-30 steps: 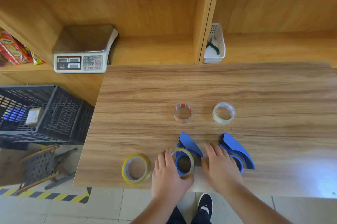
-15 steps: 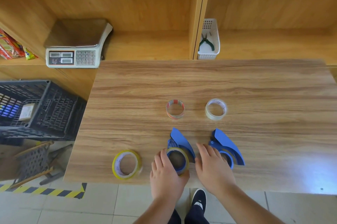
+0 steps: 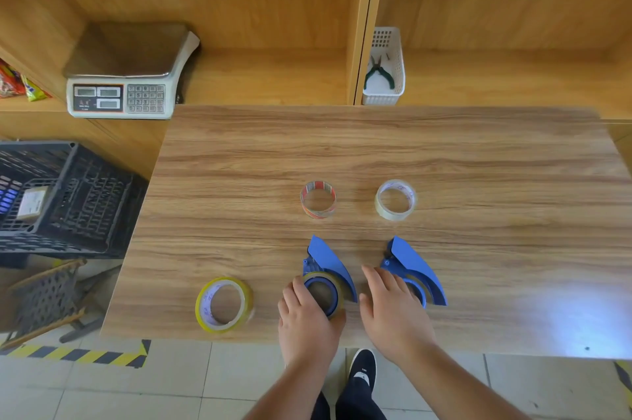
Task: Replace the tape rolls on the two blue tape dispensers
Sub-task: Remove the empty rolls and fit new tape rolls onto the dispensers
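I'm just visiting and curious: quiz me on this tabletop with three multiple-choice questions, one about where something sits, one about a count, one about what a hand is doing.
1. Where do the green-handled pliers lie?
A. on the scale
B. in the white basket
C. on the table

2. How many loose tape rolls lie on the table, not counting those in dispensers?
A. one
B. three
C. five

3. What is the left hand doing?
A. curled around the roll in the left dispenser
B. lifting the yellow roll
C. resting on the crate

Answers:
1 B: the pliers sit inside the white basket on the shelf.
2 B: the yellow roll, red-printed roll and clear roll lie loose.
3 A: its fingers wrap the roll in the left dispenser; the right hand lies open beside the right dispenser.
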A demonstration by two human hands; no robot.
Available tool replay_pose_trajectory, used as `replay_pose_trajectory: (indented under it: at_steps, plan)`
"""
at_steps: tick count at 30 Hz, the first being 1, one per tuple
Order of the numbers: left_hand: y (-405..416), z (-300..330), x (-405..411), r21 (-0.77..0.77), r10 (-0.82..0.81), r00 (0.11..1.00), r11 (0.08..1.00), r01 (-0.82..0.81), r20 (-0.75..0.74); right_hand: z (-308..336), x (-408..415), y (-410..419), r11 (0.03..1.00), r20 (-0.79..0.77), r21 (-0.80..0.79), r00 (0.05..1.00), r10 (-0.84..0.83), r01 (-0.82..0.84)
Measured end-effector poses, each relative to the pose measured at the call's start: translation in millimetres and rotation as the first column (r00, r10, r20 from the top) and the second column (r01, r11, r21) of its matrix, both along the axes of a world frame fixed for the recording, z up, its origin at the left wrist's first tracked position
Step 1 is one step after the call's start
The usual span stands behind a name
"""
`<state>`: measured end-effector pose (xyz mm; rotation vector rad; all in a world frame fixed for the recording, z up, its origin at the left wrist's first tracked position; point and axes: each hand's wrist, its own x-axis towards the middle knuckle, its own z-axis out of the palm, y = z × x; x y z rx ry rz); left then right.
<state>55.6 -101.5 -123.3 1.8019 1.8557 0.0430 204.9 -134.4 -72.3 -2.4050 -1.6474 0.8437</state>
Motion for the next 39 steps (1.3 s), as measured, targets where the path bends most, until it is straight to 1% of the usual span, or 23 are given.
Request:
replay_pose_trajectory:
  at_steps: [7,11,13,15,17,20,22,24,27,30,39]
  plan:
    - [1.3,7.0,-8.7,-0.008,-0.03,0.998,1.0,0.029,-0.062,4.2,-2.8,2.6,1.0,0.028,-0.008,0.999,0.025,-0.024]
    - [0.9,17.8,-34.6,0.13,-0.122,0.991,0.983,0.128,-0.053,9.3,-10.7,7.8,0.998,0.074,-0.014,0.996,0.054,-0.053]
    - [1.3,20.6,-54.3,0.158,-0.152,0.986,0.974,0.162,-0.073,11.8,-16.5,11.5,0.998,0.09,-0.014,0.994,0.065,-0.064]
    - [3.4,21.0,-78.1,0.177,-0.14,0.984,0.971,0.158,-0.109,14.0,-24.0,16.1,0.997,0.106,-0.014,0.991,0.083,-0.082]
    - [5.9,19.0,-102.3,0.187,-0.084,0.987,0.976,0.108,-0.134,14.3,-31.7,20.5,0.995,0.121,-0.015,0.987,0.102,-0.101]
    - [13.4,19.7,-134.7,0.15,0.038,0.991,0.988,-0.019,-0.127,13.6,-46.1,26.4,0.992,0.118,-0.02,0.985,0.124,-0.122]
    - [20.3,19.5,-153.4,0.095,0.107,0.991,0.991,-0.099,-0.085,12.3,-57.2,30.3,0.99,0.112,-0.032,0.984,0.139,-0.136]
    - [27.4,18.7,-165.8,0.057,0.143,0.989,0.988,-0.141,-0.031,10.7,-64.1,31.4,0.989,0.104,-0.039,0.984,0.143,-0.139]
    - [34.9,15.1,-180.2,0.006,0.136,0.99,0.991,-0.136,0.04,7.7,-74.5,31.5,0.988,0.104,-0.053,0.983,0.149,-0.144]
    - [40.9,10.1,-186.5,-0.041,0.111,0.991,0.993,-0.108,0.073,5.2,-82.8,32.4,0.987,0.106,-0.061,0.983,0.152,-0.146]
    - [57.8,2.6,-180.5,-0.091,0.072,0.996,0.994,-0.067,0.05,2.6,-89.2,32.8,0.993,0.116,-0.038,0.987,0.112,-0.108]
